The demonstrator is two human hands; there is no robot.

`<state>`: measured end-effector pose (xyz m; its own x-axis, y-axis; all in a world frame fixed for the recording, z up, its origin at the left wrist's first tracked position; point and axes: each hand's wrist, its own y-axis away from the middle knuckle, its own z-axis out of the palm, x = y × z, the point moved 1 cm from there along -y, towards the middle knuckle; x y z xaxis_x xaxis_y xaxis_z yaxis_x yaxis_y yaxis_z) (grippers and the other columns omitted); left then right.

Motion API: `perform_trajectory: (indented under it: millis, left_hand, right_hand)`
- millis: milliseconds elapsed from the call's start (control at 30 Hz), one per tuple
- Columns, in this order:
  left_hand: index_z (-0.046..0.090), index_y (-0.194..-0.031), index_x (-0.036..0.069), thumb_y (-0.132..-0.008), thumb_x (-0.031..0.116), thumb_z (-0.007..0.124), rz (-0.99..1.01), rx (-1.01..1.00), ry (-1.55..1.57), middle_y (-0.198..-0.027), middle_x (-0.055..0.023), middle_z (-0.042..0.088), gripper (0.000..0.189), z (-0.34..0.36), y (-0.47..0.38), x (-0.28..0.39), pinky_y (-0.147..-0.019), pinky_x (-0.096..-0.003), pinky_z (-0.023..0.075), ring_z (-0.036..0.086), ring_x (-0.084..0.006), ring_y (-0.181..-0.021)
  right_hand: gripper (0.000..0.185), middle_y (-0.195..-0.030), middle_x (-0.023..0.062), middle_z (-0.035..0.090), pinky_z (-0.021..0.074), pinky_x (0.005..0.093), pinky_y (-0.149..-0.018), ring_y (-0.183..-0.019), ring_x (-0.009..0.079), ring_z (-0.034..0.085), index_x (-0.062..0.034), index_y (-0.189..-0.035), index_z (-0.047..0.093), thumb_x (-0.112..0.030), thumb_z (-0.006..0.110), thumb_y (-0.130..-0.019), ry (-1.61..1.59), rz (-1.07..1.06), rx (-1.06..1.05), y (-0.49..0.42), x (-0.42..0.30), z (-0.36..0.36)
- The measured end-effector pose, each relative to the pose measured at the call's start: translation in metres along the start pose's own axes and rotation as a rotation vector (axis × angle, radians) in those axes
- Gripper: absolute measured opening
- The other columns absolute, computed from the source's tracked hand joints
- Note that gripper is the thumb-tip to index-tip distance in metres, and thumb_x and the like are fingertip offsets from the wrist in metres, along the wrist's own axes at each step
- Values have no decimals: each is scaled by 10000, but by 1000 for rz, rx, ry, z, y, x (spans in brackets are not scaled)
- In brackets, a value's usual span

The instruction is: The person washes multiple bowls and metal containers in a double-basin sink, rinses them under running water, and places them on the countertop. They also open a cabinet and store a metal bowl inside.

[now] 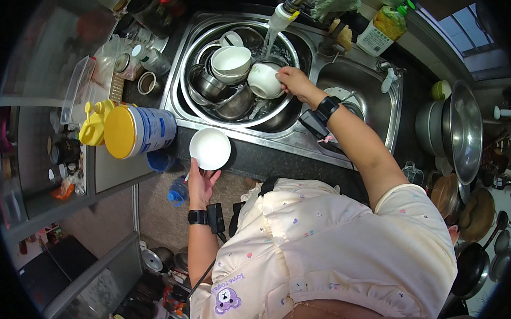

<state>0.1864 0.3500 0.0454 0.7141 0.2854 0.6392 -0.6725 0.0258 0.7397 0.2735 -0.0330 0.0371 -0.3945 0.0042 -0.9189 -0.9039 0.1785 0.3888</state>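
My left hand holds a white bowl by its near rim, over the counter edge in front of the sink. My right hand grips a second white bowl with a leaf pattern, tilted over a large metal basin. The basin sits in the left part of a steel double sink. Water runs from the faucet just behind that bowl. Stacked white bowls and several metal bowls lie in the basin.
A tub with a yellow lid and a yellow jug stand left of the sink. Jars are behind them. A plate lies in the right sink part. Metal basins stand at the right; a bottle is behind.
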Motion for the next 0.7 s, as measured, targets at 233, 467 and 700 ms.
perform_trajectory:
  millis: [233, 467, 700]
  left_hand:
    - [463, -1275, 96, -967, 456, 426, 6, 3, 24, -1151, -73, 572, 475, 1, 0, -1, -729, -386, 544, 600, -189, -950]
    - [468, -1272, 96, -919, 645, 316, 26, -48, 77, -1189, -75, 559, 670, 4, 6, 1, -793, -429, 517, 585, -211, -978]
    - [411, -1329, 104, -819, 790, 278, 11, -84, 115, -1245, -85, 534, 865, 7, 11, 6, -825, -465, 483, 554, -242, -1061]
  right_hand:
    - [191, -758, 2, 552, 460, 193, -541, -605, 81, 517, -44, -1016, 563, -209, 562, -919, -447, 115, -285, 49, -29, 47]
    - [151, -834, 99, 596, 479, 346, -677, -772, 260, 599, -60, -870, 583, -131, 678, -777, 389, -836, -426, 96, -35, 139]
    - [158, -854, 94, 543, 470, 393, -734, -840, 299, 555, -53, -785, 522, -150, 643, -762, 641, -1156, -486, 99, -12, 157]
